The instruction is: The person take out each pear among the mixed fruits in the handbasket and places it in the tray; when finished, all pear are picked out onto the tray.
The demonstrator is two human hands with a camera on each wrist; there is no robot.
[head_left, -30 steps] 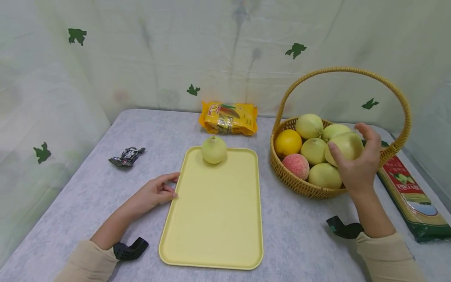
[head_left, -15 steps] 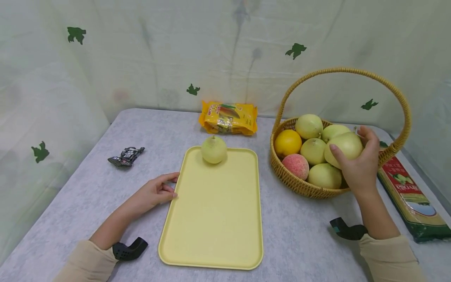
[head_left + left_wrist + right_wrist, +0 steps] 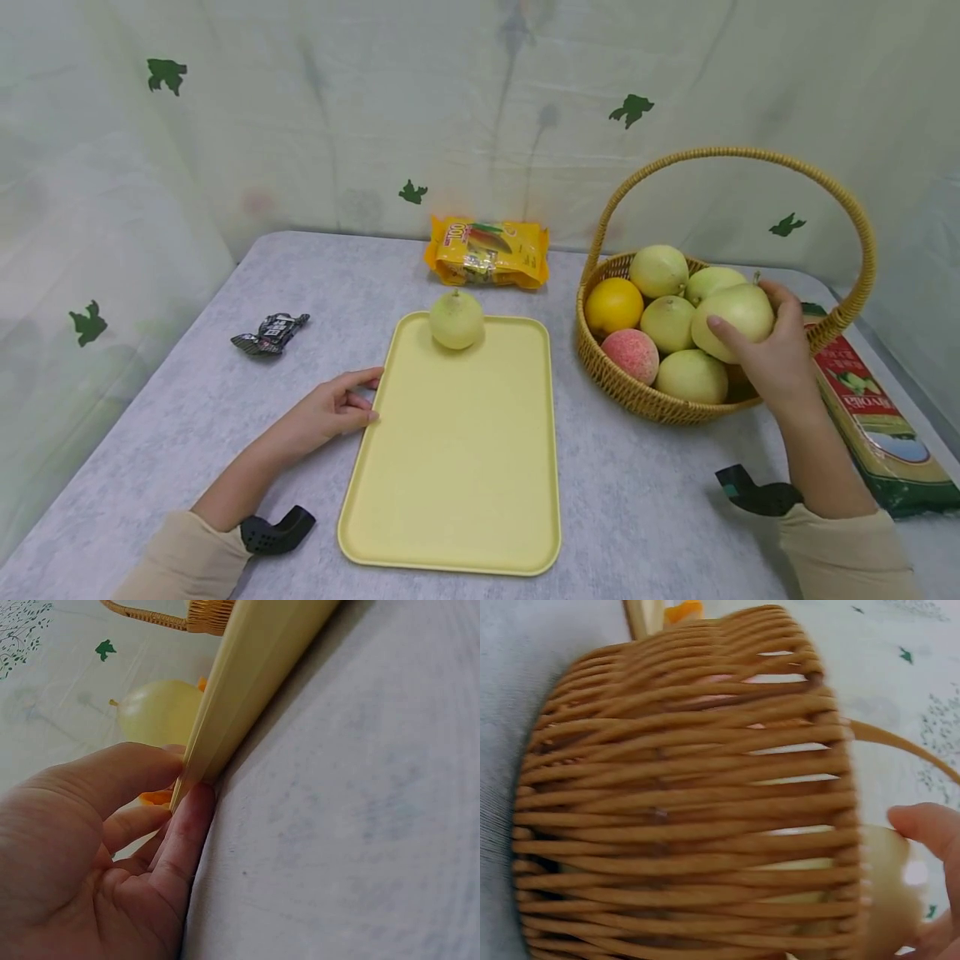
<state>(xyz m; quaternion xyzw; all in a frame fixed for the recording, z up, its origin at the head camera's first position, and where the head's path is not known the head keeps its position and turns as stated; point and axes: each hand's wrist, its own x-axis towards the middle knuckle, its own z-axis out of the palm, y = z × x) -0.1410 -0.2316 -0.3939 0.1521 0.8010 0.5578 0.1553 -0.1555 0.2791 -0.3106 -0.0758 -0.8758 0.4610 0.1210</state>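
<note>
My right hand (image 3: 780, 358) grips a pale green pear (image 3: 733, 321) at the right side of the wicker basket (image 3: 645, 403), thumb on the near side and fingers around the far side. In the right wrist view, the basket's woven wall (image 3: 690, 802) fills most of the frame, with the held pear (image 3: 891, 896) at its rim. My left hand (image 3: 330, 408) pinches the left edge of the yellow tray (image 3: 457, 467). The left wrist view has its thumb at the top of the tray's rim (image 3: 225, 705) and a finger under it. Another pear (image 3: 456, 320) sits at the tray's far end.
Inside the basket lie several more pears (image 3: 667, 323), an orange (image 3: 613, 306) and a peach (image 3: 631, 355); a tall handle (image 3: 738, 153) arches over them. A yellow snack packet (image 3: 487, 252) stands behind the tray, a black wrapper (image 3: 272, 333) left, a red-green package (image 3: 877, 417) right.
My right hand has shifted slightly right and toward me around the pear, which has turned so its stem shows on top. An orange fruit beneath is now exposed. The left hand stays still.
</note>
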